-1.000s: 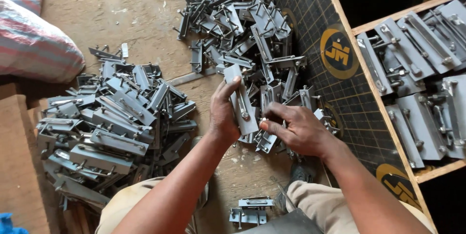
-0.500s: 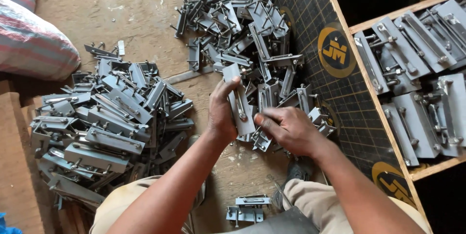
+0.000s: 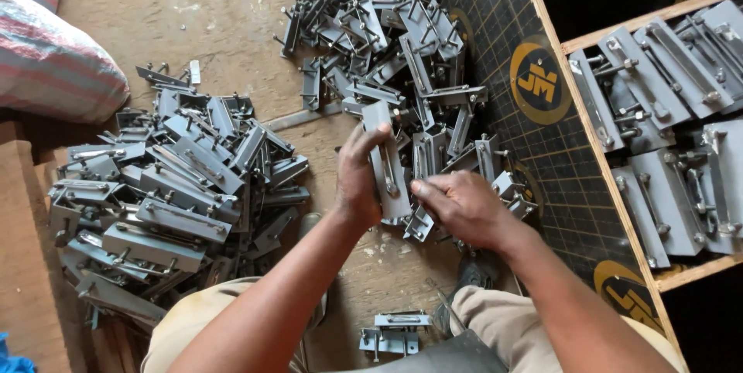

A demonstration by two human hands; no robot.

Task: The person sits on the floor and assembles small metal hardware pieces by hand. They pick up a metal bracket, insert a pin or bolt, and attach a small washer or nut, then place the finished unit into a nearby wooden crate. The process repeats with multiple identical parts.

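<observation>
My left hand (image 3: 357,178) grips a long grey metal bracket (image 3: 387,160) upright by its left edge, above the dirt floor. My right hand (image 3: 457,204) has its fingers closed on the lower right end of the same bracket, at a small fitting I cannot make out. A loose heap of similar grey brackets with bolts (image 3: 395,40) lies just beyond the hands. A second, neater pile of brackets (image 3: 166,187) lies to the left of my left arm.
A dark gridded board with yellow round marks (image 3: 542,110) leans at the right. Behind it a wooden crate (image 3: 619,179) holds more brackets. A striped sack (image 3: 46,63) sits at top left. One bracket (image 3: 395,332) lies between my knees.
The hands and bracket stay in nearly the same place; my right hand's fingers have shifted slightly at the bracket's lower end.
</observation>
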